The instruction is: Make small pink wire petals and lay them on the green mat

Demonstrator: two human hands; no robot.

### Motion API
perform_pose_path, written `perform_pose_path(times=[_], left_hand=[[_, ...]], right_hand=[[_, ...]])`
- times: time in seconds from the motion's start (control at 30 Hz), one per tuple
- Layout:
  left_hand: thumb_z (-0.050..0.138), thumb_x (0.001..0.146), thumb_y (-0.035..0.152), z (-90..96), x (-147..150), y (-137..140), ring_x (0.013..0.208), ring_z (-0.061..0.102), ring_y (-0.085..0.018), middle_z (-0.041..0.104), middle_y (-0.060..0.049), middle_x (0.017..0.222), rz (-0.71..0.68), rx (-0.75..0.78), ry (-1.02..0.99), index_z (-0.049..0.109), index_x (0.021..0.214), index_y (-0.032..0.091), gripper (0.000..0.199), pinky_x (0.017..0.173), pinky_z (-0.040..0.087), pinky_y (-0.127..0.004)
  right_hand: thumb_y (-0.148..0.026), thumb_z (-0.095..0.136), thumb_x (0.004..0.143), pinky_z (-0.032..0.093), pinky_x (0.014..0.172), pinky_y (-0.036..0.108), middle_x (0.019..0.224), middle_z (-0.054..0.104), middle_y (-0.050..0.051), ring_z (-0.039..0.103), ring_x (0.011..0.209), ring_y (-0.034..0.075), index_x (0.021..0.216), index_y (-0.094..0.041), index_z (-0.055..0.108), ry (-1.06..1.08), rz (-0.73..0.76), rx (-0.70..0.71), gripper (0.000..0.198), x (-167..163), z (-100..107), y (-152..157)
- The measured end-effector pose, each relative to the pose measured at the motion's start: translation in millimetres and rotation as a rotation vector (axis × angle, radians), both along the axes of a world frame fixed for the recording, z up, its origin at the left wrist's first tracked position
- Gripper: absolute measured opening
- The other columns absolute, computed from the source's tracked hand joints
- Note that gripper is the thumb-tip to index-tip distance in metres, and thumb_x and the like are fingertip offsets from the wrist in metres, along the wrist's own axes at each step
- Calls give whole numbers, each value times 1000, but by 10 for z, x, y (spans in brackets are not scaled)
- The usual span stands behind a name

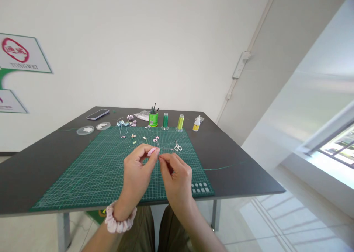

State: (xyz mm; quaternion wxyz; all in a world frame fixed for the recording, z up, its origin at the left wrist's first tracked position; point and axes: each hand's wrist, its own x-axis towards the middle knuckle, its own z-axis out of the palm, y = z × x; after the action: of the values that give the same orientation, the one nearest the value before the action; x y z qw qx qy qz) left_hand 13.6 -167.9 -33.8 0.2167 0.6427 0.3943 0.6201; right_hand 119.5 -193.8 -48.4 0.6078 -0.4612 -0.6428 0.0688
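My left hand pinches a small pink petal between thumb and fingertips, above the green cutting mat. Close beside it, my right hand is closed in a pinch just right of the petal. Whatever its fingertips grip is too small to make out. Beyond the hands lie a small pink flower, a cream flower and a green leaf. White-handled scissors rest to the right, with a thin wire-like strip beside them.
Farther back stand a green can holding tools, a green thread spool, a yellow-green spool and a glue bottle. Blue flowers, clear dishes and a phone are at the left. Loose green thread lies right.
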Motion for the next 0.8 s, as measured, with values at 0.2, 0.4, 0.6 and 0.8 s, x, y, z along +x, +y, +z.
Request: perform_pose_path(times=[0.2,0.4,0.6,0.8], left_hand=[[56,86,18,-17,-13,-35,64,55,-10,58,2,67,71,150,130,58,69,17,18,62,45,-20],[55,88,12,65,-44,-103,64,59,-10,62,1,68,113,331,266,58,72,17,17,63,46,-20],[54,87,12,155,-72,-189,65,62,-11,66,-1,71,69,347,306,59,73,18,16,63,49,-21],[54,87,12,181,-96,-222,67,63,-12,68,-1,73,-8,300,273,63,75,17,16,64,49,-20]], right_hand=[[-12,47,92,30,49,25,59,50,0,45,50,11,69,-15,63,-322,-134,89,28,60,123,-201],[-12,47,92,28,50,25,60,49,-1,46,54,11,66,-17,60,-511,-116,104,30,191,409,-331],[-16,48,91,32,53,24,62,51,-1,45,55,11,69,-18,65,-446,26,40,28,353,716,-194],[-20,56,84,32,53,24,56,46,-4,40,53,10,70,-18,64,-193,235,-129,16,411,697,90]])
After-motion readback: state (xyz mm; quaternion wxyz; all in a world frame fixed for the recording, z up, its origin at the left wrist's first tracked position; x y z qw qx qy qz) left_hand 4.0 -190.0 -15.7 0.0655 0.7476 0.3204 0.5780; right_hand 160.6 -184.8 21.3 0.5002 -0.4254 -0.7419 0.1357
